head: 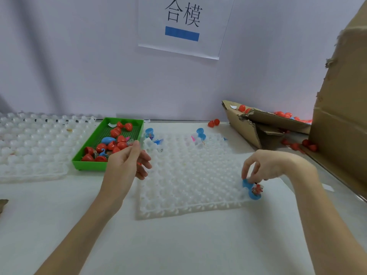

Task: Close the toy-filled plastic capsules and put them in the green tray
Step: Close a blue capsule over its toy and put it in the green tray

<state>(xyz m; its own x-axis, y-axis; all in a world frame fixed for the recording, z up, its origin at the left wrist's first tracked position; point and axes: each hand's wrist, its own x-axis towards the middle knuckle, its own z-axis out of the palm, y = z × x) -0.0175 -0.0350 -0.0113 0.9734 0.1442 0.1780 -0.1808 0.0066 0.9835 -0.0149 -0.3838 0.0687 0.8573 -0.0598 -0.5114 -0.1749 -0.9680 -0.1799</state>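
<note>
An open blue capsule [250,192], its two halves joined and a red toy [257,188] in one half, lies at the near right corner of the white dimpled tray [188,179]. My right hand [266,165] pinches the capsule's upper half from above. My left hand [127,165] hovers with relaxed fingers beside the near right corner of the green tray [89,166]; a sliver of red shows between its fingers. The green tray holds several red capsules [121,144] and a blue one [108,139]. Two more open blue capsules [149,132] [201,133] with small toys sit at the dimpled tray's far edge.
A stack of white dimpled trays [29,143] lies left of the green tray. Torn cardboard [258,124] with loose red capsule halves [214,122] sits at the back right. A tall cardboard box [341,116] stands along the right edge. A paper sign [182,22] hangs on the wall.
</note>
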